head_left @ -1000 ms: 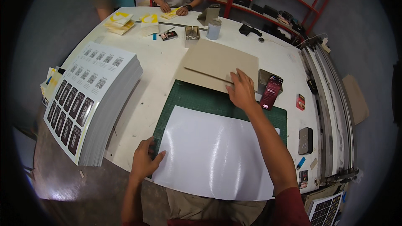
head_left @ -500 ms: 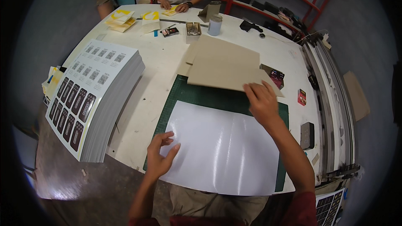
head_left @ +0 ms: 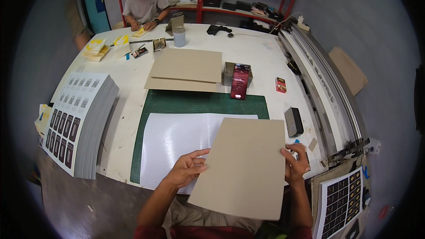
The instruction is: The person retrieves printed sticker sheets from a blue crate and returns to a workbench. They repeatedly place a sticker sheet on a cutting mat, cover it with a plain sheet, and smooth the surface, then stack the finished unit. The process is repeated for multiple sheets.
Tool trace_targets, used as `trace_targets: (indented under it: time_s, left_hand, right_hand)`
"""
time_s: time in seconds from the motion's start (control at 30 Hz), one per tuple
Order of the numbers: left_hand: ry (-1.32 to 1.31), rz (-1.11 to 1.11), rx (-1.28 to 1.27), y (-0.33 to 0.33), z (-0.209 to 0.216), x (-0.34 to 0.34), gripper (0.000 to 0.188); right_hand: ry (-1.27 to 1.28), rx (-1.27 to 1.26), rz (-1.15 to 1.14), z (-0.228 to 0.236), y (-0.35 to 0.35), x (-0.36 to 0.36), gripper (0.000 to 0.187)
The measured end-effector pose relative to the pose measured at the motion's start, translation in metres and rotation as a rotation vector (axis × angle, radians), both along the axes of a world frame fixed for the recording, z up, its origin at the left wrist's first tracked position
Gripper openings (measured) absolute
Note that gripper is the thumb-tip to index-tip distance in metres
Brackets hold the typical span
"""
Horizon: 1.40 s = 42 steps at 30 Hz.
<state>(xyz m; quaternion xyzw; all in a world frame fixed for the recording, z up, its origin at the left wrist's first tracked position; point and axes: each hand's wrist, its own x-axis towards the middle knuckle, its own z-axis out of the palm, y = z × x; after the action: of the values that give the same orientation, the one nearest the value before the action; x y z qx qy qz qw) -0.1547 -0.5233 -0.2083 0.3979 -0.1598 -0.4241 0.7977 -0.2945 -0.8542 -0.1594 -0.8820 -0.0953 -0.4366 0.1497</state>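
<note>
A greyish-brown sheet of cardboard [head_left: 245, 168] hangs tilted in front of me between both hands, over the near edge of the table. At its left edge, my left hand [head_left: 188, 168] is closed with thumb and fingers. My right hand [head_left: 295, 163] pinches its right edge. Beneath lies a glossy white sheet [head_left: 172, 139], its right part hidden by the cardboard. That sheet rests on a green cutting mat [head_left: 248, 102]. Beyond the mat, more cardboard sheets [head_left: 188, 65] are stacked loosely.
A tall stack of printed sheets [head_left: 84, 124] stands at left. A phone [head_left: 239, 82] leans on a box [head_left: 228, 71] behind the mat. A black box [head_left: 293, 121] and a long metal rail [head_left: 327, 88] are at right. A co-worker [head_left: 144, 4] handles yellow-white papers across the table.
My right hand has brought one cardboard sheet from the far stack toward me. My left hand has come off the white sheet's area onto its left edge. The view has shifted right.
</note>
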Motion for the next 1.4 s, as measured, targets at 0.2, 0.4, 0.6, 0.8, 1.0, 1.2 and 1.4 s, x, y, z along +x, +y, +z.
trace_targets:
  time_s: [0.2, 0.4, 0.6, 0.8, 1.0, 1.2, 1.4]
  left_hand:
    - [-0.148, 0.225, 0.173, -0.020, -0.001, 0.002, 0.056]
    - [-0.389, 0.122, 0.275, -0.033, 0.031, 0.027, 0.057]
    - [-0.757, 0.276, 0.502, -0.028, 0.014, 0.034, 0.044]
    - [-1.202, 0.229, 0.740, 0.010, -0.012, 0.014, 0.036]
    - [-1.436, 0.216, 0.701, 0.015, -0.035, 0.003, 0.041]
    - [-1.453, 0.161, 0.758, 0.023, -0.037, -0.011, 0.063]
    - [-1.470, 0.165, 0.784, 0.025, -0.041, -0.012, 0.067]
  right_hand:
    - [0.363, 1.725, 0.439, -0.025, 0.017, -0.019, 0.054]
    - [0.469, 1.517, 0.213, -0.035, 0.022, 0.017, 0.033]
    - [0.402, 1.387, 0.059, -0.050, 0.021, 0.038, 0.039]
    - [0.480, 1.355, -0.002, -0.070, 0.028, 0.039, 0.043]
    - [0.543, 1.282, -0.067, -0.076, 0.042, 0.035, 0.045]
    - [0.581, 1.289, -0.087, -0.076, 0.050, 0.036, 0.044]
    - [0.613, 1.230, -0.115, -0.083, 0.051, 0.032, 0.044]
